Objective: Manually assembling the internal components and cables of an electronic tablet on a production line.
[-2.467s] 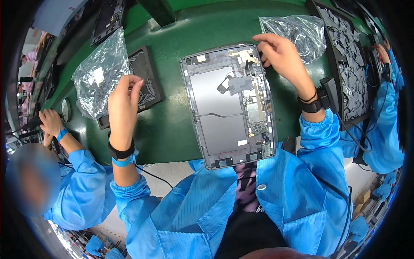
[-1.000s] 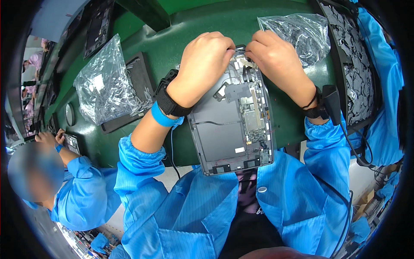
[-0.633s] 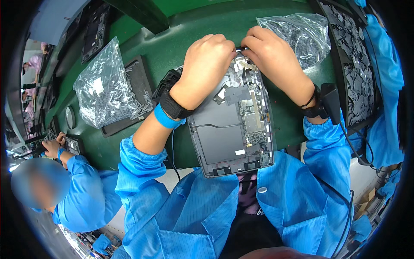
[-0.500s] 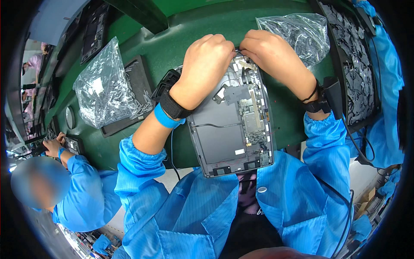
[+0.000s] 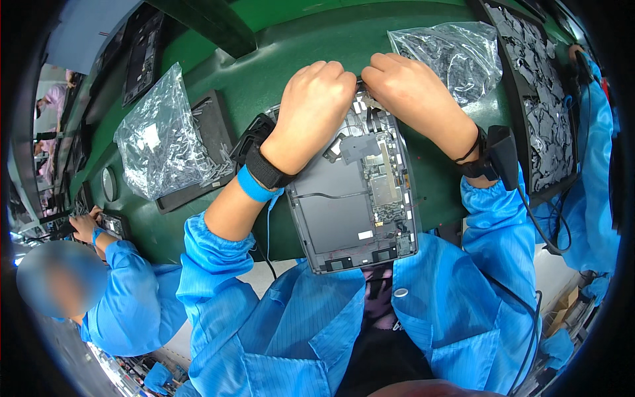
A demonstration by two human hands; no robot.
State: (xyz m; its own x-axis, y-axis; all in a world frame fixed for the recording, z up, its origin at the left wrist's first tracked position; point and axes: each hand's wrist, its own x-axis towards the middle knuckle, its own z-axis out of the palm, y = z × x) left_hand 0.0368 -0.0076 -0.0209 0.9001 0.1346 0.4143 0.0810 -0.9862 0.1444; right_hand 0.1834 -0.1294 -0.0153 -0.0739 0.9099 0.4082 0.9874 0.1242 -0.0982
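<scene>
An opened tablet (image 5: 334, 218), with its large dark battery and circuit board (image 5: 385, 188) exposed, lies tilted in front of me, its near end against my blue coat. My left hand (image 5: 319, 99) is curled in at its far edge, fingers bent down and mostly hidden behind the knuckles. Close beside it, my right hand (image 5: 407, 83) is closed at the same far edge, over the corner. Whatever lies between the fingertips is hidden. A blue wrist strap (image 5: 254, 185) and black bands circle my left wrist; black bands also circle my right wrist.
On the green table (image 5: 297, 40), a clear bag of small dark parts (image 5: 162, 139) rests on a black foam tray (image 5: 215, 112) at left. Another bag (image 5: 453, 59) lies far right, near a tray of grey pieces (image 5: 546, 132). Co-workers sit left and stand right.
Both hands stay at the tablet's far edge; their knuckles have rolled slightly and the right hand has shifted a little. At the far right, a co-worker's hand has come into view.
</scene>
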